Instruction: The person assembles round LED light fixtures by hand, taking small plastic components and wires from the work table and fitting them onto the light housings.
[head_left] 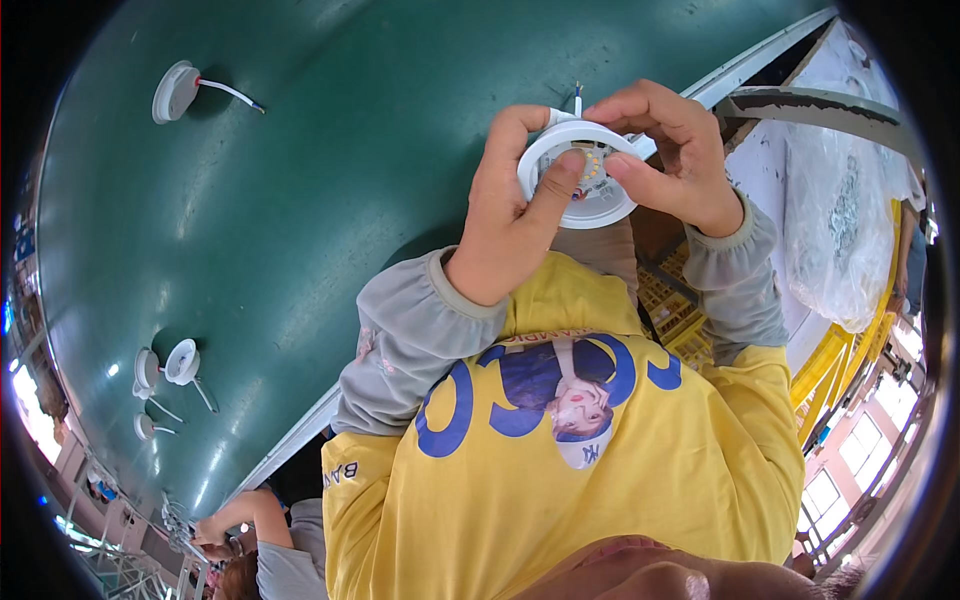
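Both hands hold a round white LED downlight housing [600, 212] above the table's near edge. Its open face is turned up, and a round board with small yellow LEDs [592, 168] shows inside. My left hand [515, 195] is closed round the left side of the rim, its thumb pressed inside against the board. My right hand [680, 150] pinches the right side of the rim between thumb and bent fingers. A short white cable [578, 100] with bare wire ends sticks out past the far side of the housing.
On the green table [330, 150], another white lamp [176, 92] with a cable lies at the far left. Several more lamps [182, 362] lie lower left. A clear plastic bag [840, 220] and yellow crates [670, 310] stand at the right. Another person's arm [250, 515] reaches in at the lower left.
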